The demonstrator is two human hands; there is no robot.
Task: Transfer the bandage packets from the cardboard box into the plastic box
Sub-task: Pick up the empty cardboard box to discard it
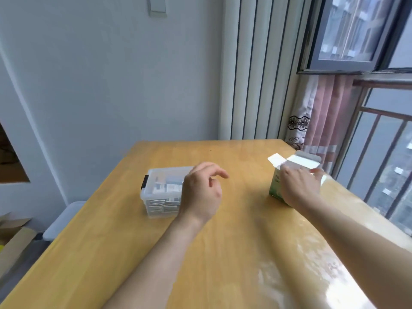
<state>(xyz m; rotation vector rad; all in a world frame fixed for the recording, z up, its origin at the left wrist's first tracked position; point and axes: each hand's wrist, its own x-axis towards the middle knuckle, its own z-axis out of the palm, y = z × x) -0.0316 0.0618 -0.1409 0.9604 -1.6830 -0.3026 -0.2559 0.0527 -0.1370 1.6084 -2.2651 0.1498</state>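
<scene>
A yellow wooden tabletop [111, 241] is seen from above, and two bare arms are stretched out over it. A clear plastic box [160, 204] is set on the left part of the tabletop. A black clip [145, 182] is fixed to its left end. Small bandage packets [166, 186] are seen inside it. Some are laid flat near the top, and some are stood on edge lower down and are seen through the near wall.

The left hand [200, 192] is held in the air just in front of the right end of the plastic box, so that end is hidden. Its fingers are loosely bent, one finger is pointed out to the right, and nothing is held in it.

A green and white cardboard box [275, 186] is stood upright on the right side of the tabletop, close to the edge by the window [379, 152]. Its top flaps [276, 161] are folded open. The right hand [298, 186] is placed against the near side of the cardboard box, with the fingers reached up to its open top and the thumb out to the right. It cannot be told whether the box is gripped or something inside is pinched, because the fingertips are blurred and partly hidden.

The two hands are well apart, and so are the two boxes. A pink curtain [330, 112] is hung beside the window, and a pale wall [111, 85] is seen behind the tabletop.
</scene>
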